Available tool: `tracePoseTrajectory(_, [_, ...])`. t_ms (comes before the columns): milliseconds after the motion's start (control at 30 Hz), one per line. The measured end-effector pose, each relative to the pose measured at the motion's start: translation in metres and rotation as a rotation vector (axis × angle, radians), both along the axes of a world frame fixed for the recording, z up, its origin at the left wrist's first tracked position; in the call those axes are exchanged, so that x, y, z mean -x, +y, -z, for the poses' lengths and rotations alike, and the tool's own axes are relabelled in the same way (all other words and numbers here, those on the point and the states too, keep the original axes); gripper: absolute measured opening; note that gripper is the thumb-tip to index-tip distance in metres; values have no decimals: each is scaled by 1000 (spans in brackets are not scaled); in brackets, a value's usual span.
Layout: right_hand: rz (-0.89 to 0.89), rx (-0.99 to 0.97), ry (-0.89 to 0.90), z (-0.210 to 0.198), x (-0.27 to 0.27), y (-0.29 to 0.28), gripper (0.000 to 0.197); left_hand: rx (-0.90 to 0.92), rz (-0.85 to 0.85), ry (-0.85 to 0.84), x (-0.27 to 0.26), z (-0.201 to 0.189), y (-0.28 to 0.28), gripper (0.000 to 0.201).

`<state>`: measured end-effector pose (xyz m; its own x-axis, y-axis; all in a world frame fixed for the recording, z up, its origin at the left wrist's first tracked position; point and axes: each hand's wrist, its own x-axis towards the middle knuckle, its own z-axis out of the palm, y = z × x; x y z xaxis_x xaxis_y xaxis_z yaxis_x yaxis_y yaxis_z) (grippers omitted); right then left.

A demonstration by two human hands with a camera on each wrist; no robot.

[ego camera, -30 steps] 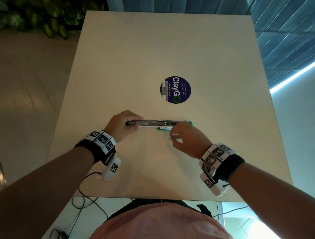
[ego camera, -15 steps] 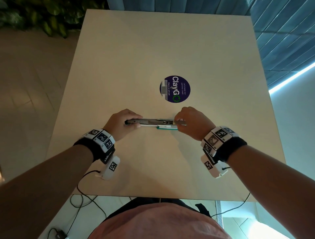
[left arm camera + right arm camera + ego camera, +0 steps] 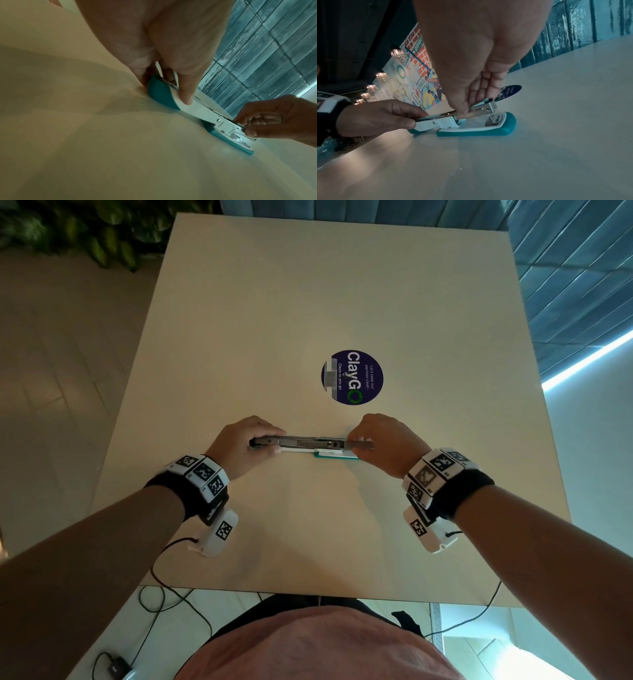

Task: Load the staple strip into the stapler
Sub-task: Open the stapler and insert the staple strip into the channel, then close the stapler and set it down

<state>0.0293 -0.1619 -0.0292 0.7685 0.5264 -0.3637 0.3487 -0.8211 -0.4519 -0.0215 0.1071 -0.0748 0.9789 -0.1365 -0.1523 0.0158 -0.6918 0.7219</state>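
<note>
Teal-and-white plastic stapler [image 3: 310, 445] lies opened on the beige worktop [image 3: 342, 302], left hand [image 3: 239, 446] gripping its rear, right hand [image 3: 387, 441] fingers pinching its metal magazine [image 3: 481, 108]; beyond, a round purple "ClayGO – Clean as you go" sticker [image 3: 352, 377].

A round sticker [image 3: 352, 377] on the table [image 3: 308, 285] reads "ClayGO, Clean as you go".

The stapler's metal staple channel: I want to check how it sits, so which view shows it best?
The right wrist view: the metal staple channel shows close up above the teal base, right hand pinching it. The head view shows it from above as a thin bar; the left wrist view mostly hides it.
</note>
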Motion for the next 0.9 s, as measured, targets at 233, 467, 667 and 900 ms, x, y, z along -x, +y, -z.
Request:
tracePoseTrajectory(233, [20, -8, 38, 12, 6, -8, 30, -21, 15, 14, -1, -3, 1, 29])
tracePoseTrajectory(467, [207, -66, 8, 22, 11, -29, 49, -119, 17, 50, -3, -7, 4, 42])
tracePoseTrajectory(667, [238, -101, 41, 22, 11, -33, 45, -157, 3, 34, 1, -19, 9, 34])
tracePoseTrajectory(900, [249, -109, 71, 24, 6, -32, 41, 23, 32, -66, -4, -61, 0, 35])
